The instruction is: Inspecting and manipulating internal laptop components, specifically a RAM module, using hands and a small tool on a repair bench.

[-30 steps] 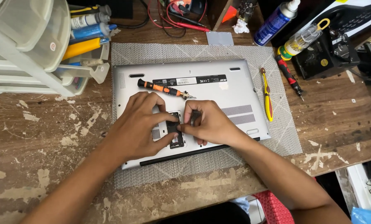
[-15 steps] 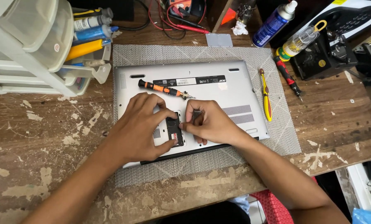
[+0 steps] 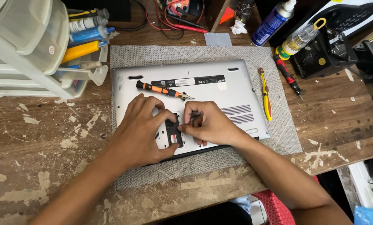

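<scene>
Silver laptop (image 3: 203,89) upside down at frame centre on grey mat (image 3: 278,137), left hand (image 3: 140,131) and right hand (image 3: 209,125) fingers clamped on small black panel (image 3: 174,132), orange screwdriver (image 3: 161,89) above.

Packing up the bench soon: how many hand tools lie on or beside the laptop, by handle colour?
Orange and black screwdriver, on the laptop: 1
Yellow tool, on the grey mat: 1
Red and black screwdriver, at the mat's edge: 1
Total: 3
Both hands, left hand and right hand, hold none of them.
</scene>
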